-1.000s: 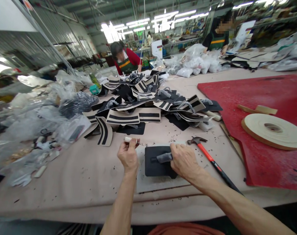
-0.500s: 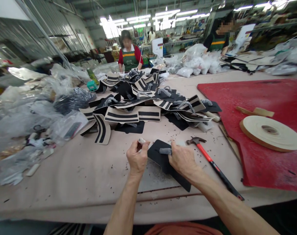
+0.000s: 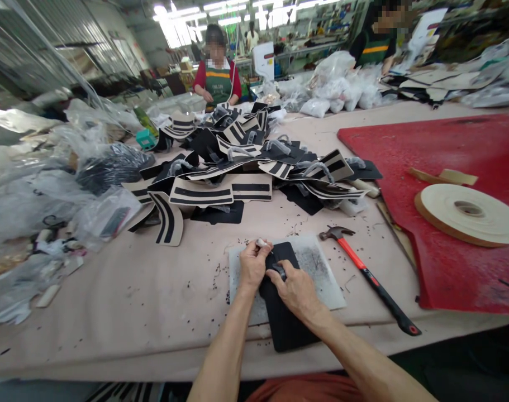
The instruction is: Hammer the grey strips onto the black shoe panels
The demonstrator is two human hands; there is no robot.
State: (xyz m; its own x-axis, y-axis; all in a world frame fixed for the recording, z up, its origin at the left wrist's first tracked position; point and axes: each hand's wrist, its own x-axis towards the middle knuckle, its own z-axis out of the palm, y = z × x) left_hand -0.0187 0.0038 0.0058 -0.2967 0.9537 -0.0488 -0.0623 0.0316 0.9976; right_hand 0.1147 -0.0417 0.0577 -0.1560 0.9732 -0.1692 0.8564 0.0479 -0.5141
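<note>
A long black panel (image 3: 285, 324) lies lengthwise in front of me, partly on a pale speckled board (image 3: 323, 273). My left hand (image 3: 253, 267) is closed in a pinch around a small white-topped rod (image 3: 261, 243) over the panel's far left part. Most of that rod is hidden by the fingers. A grey plastic-wrapped handle (image 3: 279, 270) on the panel is gripped between the thumb and fingers of my right hand (image 3: 296, 289). Right of the board rests a claw hammer (image 3: 361, 265) with a red and black handle.
Beyond my hands is a heap of black panels and cream-and-black striped pieces (image 3: 201, 191). Plastic bags (image 3: 32, 195) crowd the left. A red sheet (image 3: 388, 151) on the right carries a tape roll (image 3: 467, 209). Two co-workers (image 3: 217, 84) are across the table.
The black panel has turned more lengthwise and come down onto the board, uncovering more of it. My left hand with the rod has moved right, over the panel. My right hand has shifted slightly nearer me.
</note>
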